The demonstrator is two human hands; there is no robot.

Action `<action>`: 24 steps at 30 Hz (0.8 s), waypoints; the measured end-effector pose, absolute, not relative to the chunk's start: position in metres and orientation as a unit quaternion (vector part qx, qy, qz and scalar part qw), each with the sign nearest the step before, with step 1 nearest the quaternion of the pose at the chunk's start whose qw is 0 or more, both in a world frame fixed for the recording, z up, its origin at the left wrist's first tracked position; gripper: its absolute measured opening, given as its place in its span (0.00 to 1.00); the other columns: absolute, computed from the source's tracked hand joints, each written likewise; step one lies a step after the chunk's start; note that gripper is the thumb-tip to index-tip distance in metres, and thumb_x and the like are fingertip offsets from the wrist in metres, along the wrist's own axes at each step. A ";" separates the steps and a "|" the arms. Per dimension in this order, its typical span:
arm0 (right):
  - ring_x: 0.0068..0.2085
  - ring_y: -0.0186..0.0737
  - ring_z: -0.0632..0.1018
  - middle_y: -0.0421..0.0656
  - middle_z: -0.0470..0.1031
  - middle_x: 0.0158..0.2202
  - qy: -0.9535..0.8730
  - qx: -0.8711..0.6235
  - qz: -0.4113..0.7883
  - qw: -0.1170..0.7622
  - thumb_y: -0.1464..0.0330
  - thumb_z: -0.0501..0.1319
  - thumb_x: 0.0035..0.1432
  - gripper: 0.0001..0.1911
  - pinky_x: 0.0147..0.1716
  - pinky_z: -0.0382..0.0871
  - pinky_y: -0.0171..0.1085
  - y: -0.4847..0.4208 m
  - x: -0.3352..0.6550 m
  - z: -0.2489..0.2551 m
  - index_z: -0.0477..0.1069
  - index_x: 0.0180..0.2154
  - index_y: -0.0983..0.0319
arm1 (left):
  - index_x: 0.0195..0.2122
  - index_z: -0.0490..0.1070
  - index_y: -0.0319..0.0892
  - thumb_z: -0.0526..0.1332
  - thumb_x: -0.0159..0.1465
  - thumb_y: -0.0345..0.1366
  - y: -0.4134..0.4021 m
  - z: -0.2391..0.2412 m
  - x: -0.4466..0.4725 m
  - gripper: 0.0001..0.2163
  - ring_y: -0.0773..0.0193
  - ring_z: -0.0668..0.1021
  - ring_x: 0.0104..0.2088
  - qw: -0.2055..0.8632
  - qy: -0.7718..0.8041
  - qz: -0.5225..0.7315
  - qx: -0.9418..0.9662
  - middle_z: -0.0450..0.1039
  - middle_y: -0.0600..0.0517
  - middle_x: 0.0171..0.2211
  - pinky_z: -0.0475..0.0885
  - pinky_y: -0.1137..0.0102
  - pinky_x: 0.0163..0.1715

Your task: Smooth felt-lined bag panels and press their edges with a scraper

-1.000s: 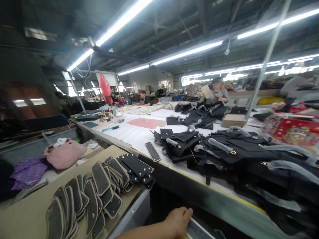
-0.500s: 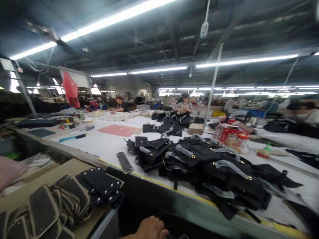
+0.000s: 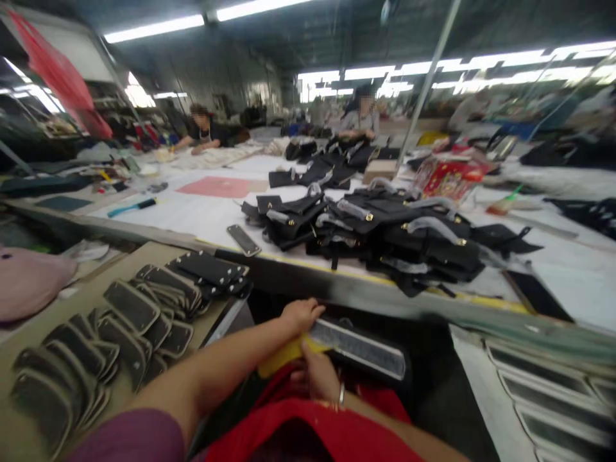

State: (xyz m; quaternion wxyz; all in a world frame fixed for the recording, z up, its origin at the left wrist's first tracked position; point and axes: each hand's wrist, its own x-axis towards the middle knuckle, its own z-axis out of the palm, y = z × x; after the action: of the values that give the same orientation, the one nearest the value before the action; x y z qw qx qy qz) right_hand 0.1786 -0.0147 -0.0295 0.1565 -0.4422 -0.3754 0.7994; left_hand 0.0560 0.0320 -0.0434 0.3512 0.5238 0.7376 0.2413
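Observation:
At the lower middle, my left hand point(image 3: 302, 316) is closed at the near-left end of a black piece with a long grey panel point(image 3: 360, 350), edged in a lighter line. My right hand point(image 3: 320, 377), with a bracelet at the wrist, is just below it. Its thumb presses on a yellow sheet-like piece point(image 3: 283, 359), which lies partly under my left wrist. Some of the right fingers are blurred. Red cloth point(image 3: 308, 417) covers my lap below the hands.
Dark pale-edged panels point(image 3: 129, 305) lie piled on a board at left. Black bags point(image 3: 385, 231) with wrapped handles heap on the white table ahead. A phone-like dark slab point(image 3: 536, 295) rests by its edge. More panels point(image 3: 543, 369) lie at right. Two people sit across the table.
The view has tilted down. Both forearms and hands now show, along with the black piece with the grey panel and the yellow piece. Before, only one hand showed at the bottom edge.

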 end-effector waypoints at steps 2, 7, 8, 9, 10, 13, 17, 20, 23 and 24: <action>0.15 0.29 0.68 0.40 0.70 0.25 -0.322 -0.487 0.802 0.128 0.62 0.49 0.66 0.15 0.15 0.67 0.30 -0.033 0.189 -0.045 0.65 0.36 0.67 | 0.49 0.66 0.42 0.44 0.63 0.52 0.027 -0.057 0.044 0.24 0.53 0.68 0.52 0.416 0.726 0.271 0.476 0.69 0.45 0.49 0.59 0.62 0.51; 0.14 0.30 0.69 0.44 0.72 0.24 -0.267 -0.487 0.821 0.133 0.64 0.53 0.63 0.13 0.12 0.66 0.29 -0.033 0.229 -0.054 0.67 0.32 0.68 | 0.56 0.59 0.44 0.31 0.64 0.52 -0.012 -0.074 0.019 0.30 0.56 0.67 0.53 0.545 0.667 0.359 0.359 0.63 0.45 0.55 0.65 0.61 0.45; 0.14 0.30 0.68 0.44 0.72 0.22 -0.270 -0.476 0.824 0.145 0.64 0.54 0.63 0.13 0.11 0.64 0.28 -0.031 0.235 -0.052 0.68 0.32 0.68 | 0.55 0.61 0.45 0.35 0.64 0.53 -0.021 -0.075 0.018 0.28 0.56 0.66 0.53 0.570 0.644 0.390 0.328 0.63 0.46 0.56 0.64 0.60 0.45; 0.14 0.31 0.68 0.43 0.71 0.20 -0.276 -0.465 0.826 0.155 0.63 0.54 0.62 0.14 0.11 0.63 0.28 -0.030 0.241 -0.051 0.68 0.32 0.68 | 0.54 0.62 0.47 0.41 0.63 0.53 -0.028 -0.075 0.019 0.25 0.55 0.66 0.54 0.590 0.622 0.421 0.297 0.63 0.47 0.56 0.63 0.60 0.46; 0.13 0.31 0.67 0.43 0.70 0.18 -0.283 -0.458 0.827 0.162 0.62 0.54 0.62 0.15 0.10 0.62 0.28 -0.028 0.245 -0.050 0.69 0.32 0.68 | 0.53 0.63 0.48 0.46 0.63 0.52 -0.033 -0.075 0.020 0.23 0.55 0.65 0.54 0.603 0.603 0.446 0.272 0.63 0.48 0.55 0.63 0.61 0.46; 0.12 0.32 0.66 0.42 0.69 0.17 -0.291 -0.451 0.825 0.180 0.61 0.55 0.60 0.16 0.12 0.65 0.31 -0.026 0.253 -0.049 0.69 0.31 0.68 | 0.53 0.63 0.49 0.53 0.61 0.46 -0.038 -0.077 0.029 0.20 0.56 0.66 0.53 0.598 0.591 0.477 0.254 0.64 0.49 0.54 0.62 0.62 0.47; 0.14 0.29 0.66 0.47 0.73 0.24 -0.311 -0.446 0.810 0.220 0.61 0.60 0.55 0.15 0.11 0.62 0.27 -0.022 0.257 -0.052 0.70 0.31 0.70 | 0.56 0.60 0.48 0.56 0.59 0.43 -0.037 -0.078 0.034 0.23 0.56 0.66 0.53 0.594 0.592 0.479 0.258 0.64 0.49 0.53 0.62 0.61 0.48; 0.14 0.29 0.66 0.44 0.71 0.20 -0.327 -0.441 0.800 0.241 0.58 0.63 0.51 0.18 0.13 0.62 0.26 -0.018 0.259 -0.055 0.70 0.29 0.69 | 0.58 0.55 0.47 0.59 0.58 0.41 -0.040 -0.078 0.033 0.27 0.56 0.65 0.53 0.606 0.577 0.469 0.284 0.62 0.49 0.55 0.63 0.61 0.49; 0.15 0.31 0.67 0.43 0.68 0.15 -0.351 -0.449 0.785 0.245 0.53 0.64 0.48 0.23 0.13 0.61 0.27 -0.012 0.264 -0.059 0.70 0.25 0.69 | 0.60 0.50 0.45 0.61 0.56 0.40 -0.041 -0.078 0.033 0.32 0.56 0.65 0.54 0.601 0.552 0.468 0.337 0.60 0.47 0.57 0.63 0.62 0.51; 0.15 0.32 0.67 0.43 0.67 0.15 -0.359 -0.450 0.781 0.242 0.51 0.63 0.48 0.24 0.14 0.61 0.28 -0.010 0.267 -0.060 0.70 0.24 0.68 | 0.61 0.49 0.43 0.61 0.56 0.40 -0.041 -0.078 0.033 0.33 0.55 0.65 0.55 0.588 0.553 0.467 0.361 0.59 0.46 0.57 0.62 0.61 0.52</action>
State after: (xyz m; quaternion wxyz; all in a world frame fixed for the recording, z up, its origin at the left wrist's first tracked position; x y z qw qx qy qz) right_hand 0.2672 -0.0105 -0.0595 0.2422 -0.4502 -0.3591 0.7808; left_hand 0.0334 -0.0409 -0.0781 0.5884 0.3606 0.5529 0.4670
